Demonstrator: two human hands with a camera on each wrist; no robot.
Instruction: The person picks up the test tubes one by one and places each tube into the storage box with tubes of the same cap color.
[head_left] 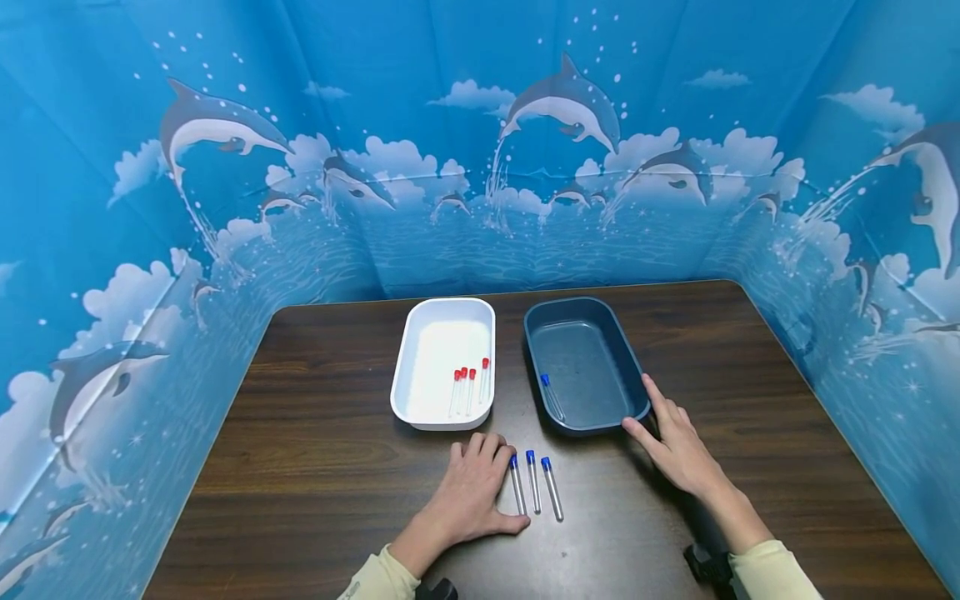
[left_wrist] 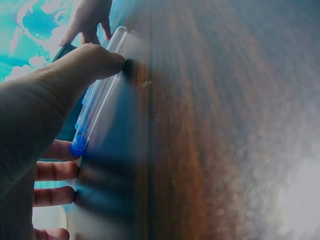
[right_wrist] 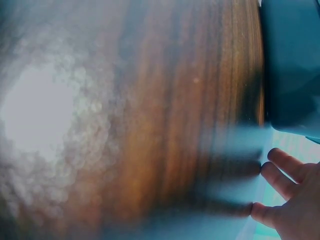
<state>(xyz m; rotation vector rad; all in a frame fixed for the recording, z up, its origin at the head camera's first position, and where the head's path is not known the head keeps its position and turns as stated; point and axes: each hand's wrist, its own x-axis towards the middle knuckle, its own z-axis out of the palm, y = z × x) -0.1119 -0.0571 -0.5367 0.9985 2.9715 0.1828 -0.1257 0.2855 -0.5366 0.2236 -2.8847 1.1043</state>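
Three clear tubes with blue caps lie side by side on the table; the leftmost tube (head_left: 518,487) is next to my left hand (head_left: 472,492). That hand spans the tube's length, its index fingertip at the blue cap (left_wrist: 78,146) and its thumb (left_wrist: 107,62) by the other end. Just right of it are the middle tube (head_left: 533,482) and the right tube (head_left: 552,490). At the near right corner of the dark blue tray (head_left: 637,400), my right hand (head_left: 678,450) has its thumb and fingers spread, fingertips right at the rim.
A white tray (head_left: 408,367) stands at the left, holding several red-capped tubes (head_left: 471,387). Inside the dark tray lies one blue-capped tube (head_left: 552,398). The brown wooden table (head_left: 315,467) is bordered by a blue dolphin-print curtain (head_left: 450,242) at its back and sides.
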